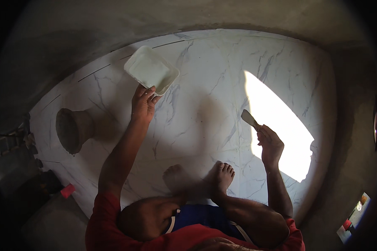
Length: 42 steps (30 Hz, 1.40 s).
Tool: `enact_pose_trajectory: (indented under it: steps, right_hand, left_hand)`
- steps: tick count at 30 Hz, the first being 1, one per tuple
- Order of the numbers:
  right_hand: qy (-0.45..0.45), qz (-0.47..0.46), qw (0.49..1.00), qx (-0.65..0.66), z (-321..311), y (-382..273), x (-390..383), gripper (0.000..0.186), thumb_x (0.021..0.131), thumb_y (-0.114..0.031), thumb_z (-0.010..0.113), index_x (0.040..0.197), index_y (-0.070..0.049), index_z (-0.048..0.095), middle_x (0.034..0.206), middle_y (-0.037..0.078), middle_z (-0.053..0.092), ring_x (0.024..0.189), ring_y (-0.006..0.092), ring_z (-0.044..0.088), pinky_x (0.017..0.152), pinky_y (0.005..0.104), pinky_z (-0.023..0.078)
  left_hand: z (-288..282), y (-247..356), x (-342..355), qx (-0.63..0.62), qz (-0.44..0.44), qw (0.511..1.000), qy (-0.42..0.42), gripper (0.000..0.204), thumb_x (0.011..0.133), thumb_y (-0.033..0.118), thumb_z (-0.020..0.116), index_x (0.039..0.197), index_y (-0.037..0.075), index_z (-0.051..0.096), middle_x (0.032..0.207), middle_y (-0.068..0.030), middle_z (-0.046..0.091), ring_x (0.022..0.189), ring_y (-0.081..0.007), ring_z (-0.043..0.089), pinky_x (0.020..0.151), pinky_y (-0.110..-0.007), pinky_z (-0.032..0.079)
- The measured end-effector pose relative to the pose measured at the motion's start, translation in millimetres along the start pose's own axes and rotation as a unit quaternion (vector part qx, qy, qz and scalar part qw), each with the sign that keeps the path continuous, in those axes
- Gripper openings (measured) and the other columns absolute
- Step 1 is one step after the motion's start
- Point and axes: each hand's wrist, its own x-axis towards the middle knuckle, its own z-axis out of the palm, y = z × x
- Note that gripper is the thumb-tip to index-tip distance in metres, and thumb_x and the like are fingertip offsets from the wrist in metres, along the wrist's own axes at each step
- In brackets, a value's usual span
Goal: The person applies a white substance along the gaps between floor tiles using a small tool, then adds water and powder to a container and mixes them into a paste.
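Observation:
My left hand (144, 104) grips the near edge of a shallow white rectangular tray (148, 69) with rounded corners, thumb over its rim. The tray is tilted so its inside shows, and a greyish patch lies toward its lower right corner. In my right hand (271, 144) is a small putty knife (249, 119), its flat blade pointing up and to the left. The fingers are closed round its handle, which they mostly hide. Tray and putty knife are well apart, both held in front of me above the marble-patterned floor.
A round bucket-like container (74, 129), grey inside, stands at the left. Bright sunlight falls on the white floor covering (205, 79) at the right. Bare grey walls (188, 14) border it. My feet (223, 175) rest near the middle. A small red object (67, 191) lies at the lower left.

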Motion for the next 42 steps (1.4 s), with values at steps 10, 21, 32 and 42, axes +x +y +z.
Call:
enact_pose_trajectory:
  steps: [10,21,32,42]
  right_hand:
    - [0.005,0.039,0.998,0.046,4.7,9.4,-0.3,0.033,0.093,-0.006,0.070,0.122,0.008,0.065,0.104,0.013,0.074,0.074,0.0126,0.066,0.065,0.0258,0.055]
    - [0.020,0.027,0.998,0.057,0.4,6.7,-2.2,0.033,0.094,0.000,0.066,0.125,0.008,0.063,0.101,0.014,0.074,0.077,0.0133,0.067,0.063,0.0277,0.057]
    - [0.030,0.020,0.993,0.115,-0.3,7.4,-5.4,0.033,0.093,-0.002,0.069,0.125,0.007,0.064,0.100,0.012,0.073,0.080,0.0129,0.067,0.063,0.0266,0.057]
    - [0.022,0.036,0.997,0.072,2.9,-1.2,-5.4,0.033,0.093,0.000,0.069,0.125,0.007,0.064,0.099,0.011,0.073,0.079,0.0127,0.066,0.063,0.0263,0.056]
  left_hand:
    - [-23.4,-9.8,0.0,-0.012,-0.019,0.999,-0.045,0.054,0.086,-0.001,0.071,0.136,0.006,0.052,0.123,-0.0052,0.058,0.110,-0.0174,0.061,0.080,-0.030,0.058]
    - [-17.1,-7.8,0.9,-0.064,-0.029,0.997,-0.030,0.044,0.091,0.007,0.069,0.131,-0.001,0.051,0.124,-0.0104,0.060,0.120,-0.0251,0.061,0.103,-0.044,0.056]
    - [-24.0,-3.1,0.2,-0.062,-0.040,0.993,-0.089,0.058,0.089,0.010,0.069,0.140,-0.001,0.043,0.134,-0.0106,0.054,0.123,-0.0239,0.059,0.107,-0.043,0.053]
    - [-36.7,8.6,2.1,-0.062,-0.020,0.995,-0.070,0.058,0.089,0.005,0.068,0.141,-0.001,0.043,0.130,-0.0105,0.056,0.117,-0.0209,0.061,0.098,-0.036,0.057]
